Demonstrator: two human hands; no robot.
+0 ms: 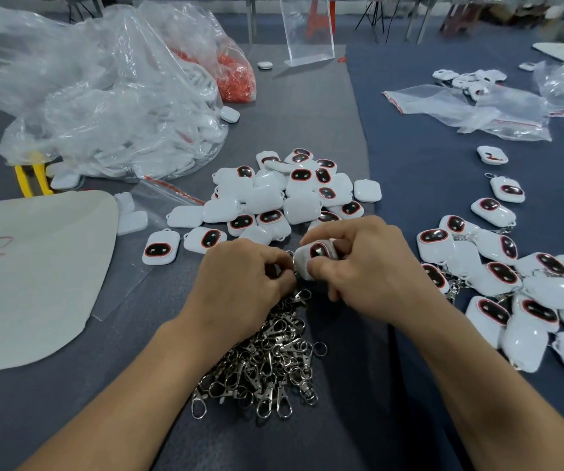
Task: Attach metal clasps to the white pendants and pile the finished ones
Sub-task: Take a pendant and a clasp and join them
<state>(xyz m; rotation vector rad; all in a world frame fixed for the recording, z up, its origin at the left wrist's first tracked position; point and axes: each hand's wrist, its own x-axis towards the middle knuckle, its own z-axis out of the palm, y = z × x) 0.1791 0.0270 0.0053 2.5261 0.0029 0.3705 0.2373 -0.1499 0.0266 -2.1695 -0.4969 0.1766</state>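
Hands meet over the bench [409, 164]. Right hand [369, 266] grips a white pendant [314, 254], dark window up. Left hand [240, 283], fingers curled, pinches a metal clasp [291, 256] at the pendant's left edge. Loose clasps [267, 362] lie heaped just below the hands, a pendant pile [284, 195] just beyond them, and pendants bearing clasps [511, 287] right of the right hand.
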